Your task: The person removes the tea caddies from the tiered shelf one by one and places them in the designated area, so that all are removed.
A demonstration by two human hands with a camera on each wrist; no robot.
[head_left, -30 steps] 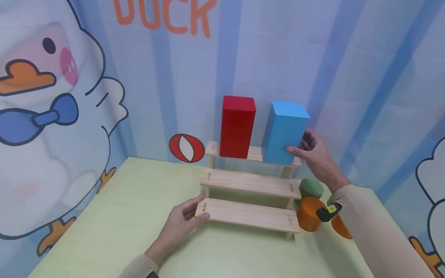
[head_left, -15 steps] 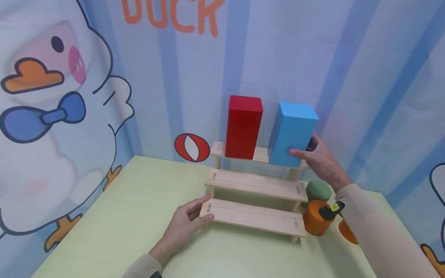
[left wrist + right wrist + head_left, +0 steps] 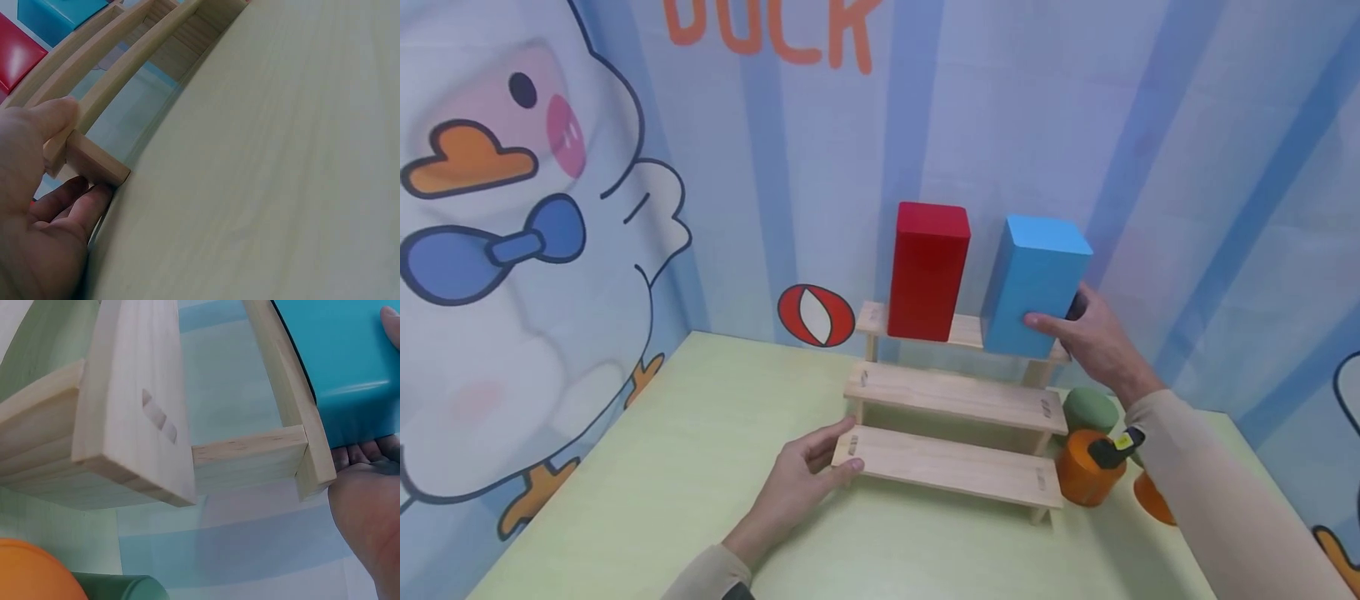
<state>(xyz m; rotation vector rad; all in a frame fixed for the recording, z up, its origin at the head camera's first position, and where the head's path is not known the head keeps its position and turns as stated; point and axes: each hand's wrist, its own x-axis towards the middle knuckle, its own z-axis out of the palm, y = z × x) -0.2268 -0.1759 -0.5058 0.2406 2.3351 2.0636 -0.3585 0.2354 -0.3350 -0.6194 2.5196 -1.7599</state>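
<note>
A three-step wooden rack [image 3: 955, 392] stands on the pale table. On its top step, at the right, is an upright blue box [image 3: 1037, 283]. My right hand [image 3: 1101, 342] grips this box from the right, thumb on its front face and fingers behind; in the right wrist view fingertips show at the edge of the blue box [image 3: 350, 375]. A red box [image 3: 928, 271] stands left of it on the same step. My left hand [image 3: 801, 475] holds the left end of the lowest step, thumb on top; the left wrist view shows the fingers [image 3: 90, 209] bent by the rack's leg.
Right of the rack, an orange cylinder [image 3: 1086, 471] and a green round piece [image 3: 1090, 410] stand close to its end. Another orange piece [image 3: 1152, 498] is partly behind the right sleeve. A cloth backdrop [image 3: 737, 167] with a duck print rises behind the table.
The head view has shifted, so the rack and boxes appear a little farther right. My right thumb reaches slightly farther across the blue box's front. The left hand keeps its hold on the rack.
</note>
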